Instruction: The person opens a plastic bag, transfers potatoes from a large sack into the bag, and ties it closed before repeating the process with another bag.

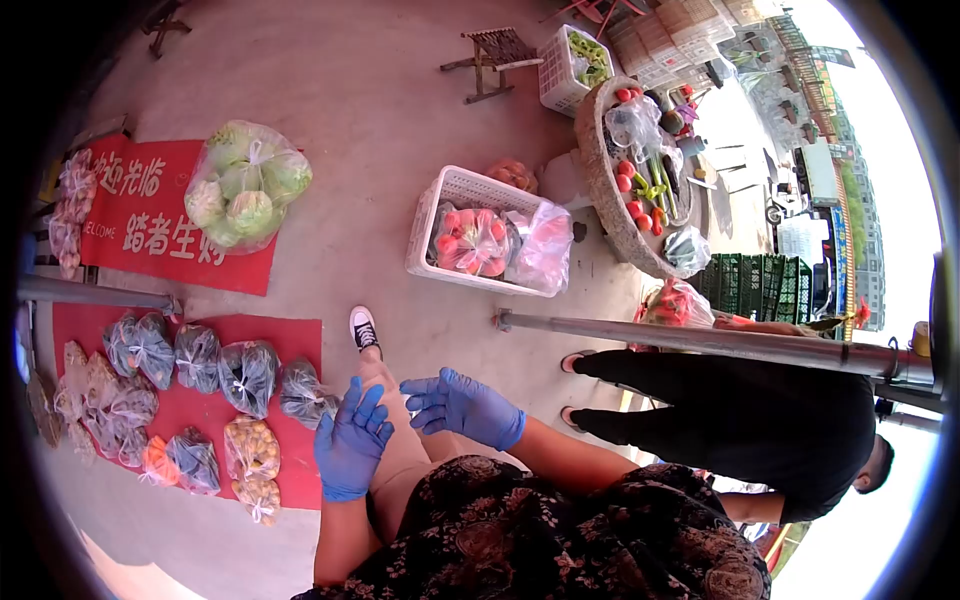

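Note:
Both hands wear blue gloves and are held apart in front of the body. My left hand (354, 440) has its palm up and fingers spread, holding nothing. Just to its right, my right hand (465, 407) has slightly curled, parted fingers and is empty too. Dark plastic bags (249, 377) lie on a red mat (290, 335) left of the hands, with a bag of round yellowish produce (252, 450) nearer the body. Ahead stands a white basket (480, 283) holding bagged tomatoes (470, 240) and clear plastic bags (541, 245).
A metal pole (700, 343) runs across the right side, near a person in black (770, 420). Beyond are a round stone table (598, 165) with vegetables, a folding stool (490, 60) and green crates (755, 285). Bagged cabbages (250, 185) lie on another red mat (245, 275).

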Demonstrator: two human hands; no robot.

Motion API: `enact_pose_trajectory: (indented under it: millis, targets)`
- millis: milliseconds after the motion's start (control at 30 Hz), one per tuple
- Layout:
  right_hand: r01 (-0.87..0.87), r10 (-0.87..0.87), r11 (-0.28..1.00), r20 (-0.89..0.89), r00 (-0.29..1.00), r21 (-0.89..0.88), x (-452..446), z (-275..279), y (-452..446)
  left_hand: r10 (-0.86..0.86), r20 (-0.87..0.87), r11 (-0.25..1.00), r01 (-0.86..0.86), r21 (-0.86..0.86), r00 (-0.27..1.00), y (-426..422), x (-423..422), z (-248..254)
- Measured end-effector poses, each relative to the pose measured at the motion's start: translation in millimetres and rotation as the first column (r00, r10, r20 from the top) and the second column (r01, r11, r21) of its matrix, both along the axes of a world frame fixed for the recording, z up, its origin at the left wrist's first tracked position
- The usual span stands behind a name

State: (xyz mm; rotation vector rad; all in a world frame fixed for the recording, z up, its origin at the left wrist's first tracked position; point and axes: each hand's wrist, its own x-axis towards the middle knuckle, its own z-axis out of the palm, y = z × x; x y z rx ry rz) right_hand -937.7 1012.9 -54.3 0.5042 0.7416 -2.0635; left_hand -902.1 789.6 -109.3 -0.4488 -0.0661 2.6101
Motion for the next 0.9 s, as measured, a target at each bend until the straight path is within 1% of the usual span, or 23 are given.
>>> enact_pose_trajectory:
  millis: [167, 233, 267, 367, 400, 500, 567, 667, 733, 800, 900]
  targets:
    - [0.268, -0.264, 0.962, 0.072, 0.962, -0.052, -73, -15, 42, -0.229, -0.001, 0.970, 0.228, -0.082, 0.974, 42, -122, 2]
    - [0.391, -0.387, 0.919, 0.065, 0.920, -0.057, -88, -24, 61, -0.309, 0.011, 0.944, 0.308, -0.120, 0.951, 60, -160, -2]
    - [0.462, -0.453, 0.885, 0.117, 0.884, -0.063, -96, -26, 71, -0.341, -0.005, 0.932, 0.337, -0.130, 0.940, 71, -178, -6]
    - [0.577, -0.570, 0.817, 0.137, 0.810, -0.007, -108, -42, 108, -0.422, 0.060, 0.898, 0.426, -0.110, 0.905, 106, -218, -20]
    - [0.598, -0.595, 0.801, 0.148, 0.790, 0.024, -111, -46, 121, -0.448, 0.073, 0.885, 0.453, -0.107, 0.891, 120, -227, -26]
    - [0.689, -0.680, 0.724, 0.177, 0.712, 0.011, -125, -50, 151, -0.506, 0.098, 0.851, 0.515, -0.103, 0.857, 160, -252, -31]
    - [0.710, -0.701, 0.704, 0.147, 0.697, -0.009, -138, -48, 170, -0.530, 0.098, 0.838, 0.538, -0.090, 0.842, 185, -269, -28]
    - [0.734, -0.725, 0.676, 0.123, 0.678, -0.063, -144, -37, 196, -0.571, 0.092, 0.809, 0.578, -0.104, 0.816, 225, -291, -6]
    - [0.738, -0.734, 0.667, 0.079, 0.675, -0.100, -153, -36, 220, -0.607, 0.061, 0.784, 0.609, -0.116, 0.793, 249, -310, -3]
    - [0.774, -0.772, 0.628, 0.057, 0.633, -0.081, -165, -30, 242, -0.625, 0.024, 0.773, 0.623, -0.121, 0.780, 271, -330, -1]
    - [0.800, -0.800, 0.600, 0.025, 0.600, 0.001, -176, -25, 263, -0.631, 0.050, 0.768, 0.632, -0.104, 0.774, 289, -349, 2]
